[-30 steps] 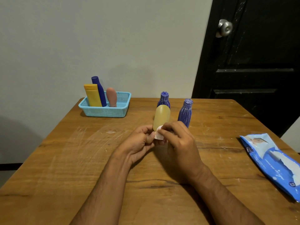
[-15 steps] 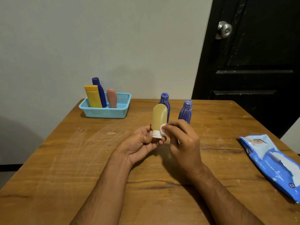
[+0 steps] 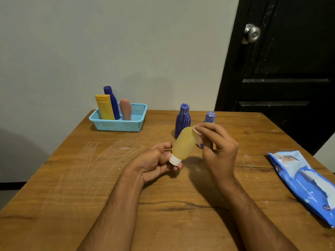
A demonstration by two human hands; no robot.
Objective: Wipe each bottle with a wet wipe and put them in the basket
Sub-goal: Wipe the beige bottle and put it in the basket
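Wooden table (image 3: 72, 187) is seen below a black door (image 3: 282, 69) with a round knob (image 3: 252, 34). Blue wipe pack (image 3: 306, 185) is laid flat at the table's right edge. Blue basket (image 3: 117, 125) is placed far left; 3 bottles are stood in it: yellow bottle (image 3: 104, 107), dark blue bottle (image 3: 112, 100), pink bottle (image 3: 125, 109). 2 striped purple bottles (image 3: 182, 120) are stood mid-table, 1 partly hidden behind the right hand (image 3: 220, 151). Amber bottle (image 3: 184, 144) is held tilted above the table, white cap down, gripped at the cap by curled fingers of the left hand (image 3: 154, 163). Small white wipe (image 3: 196, 131) is pinched by the right hand's fingertips and pressed against the amber bottle's upper end.
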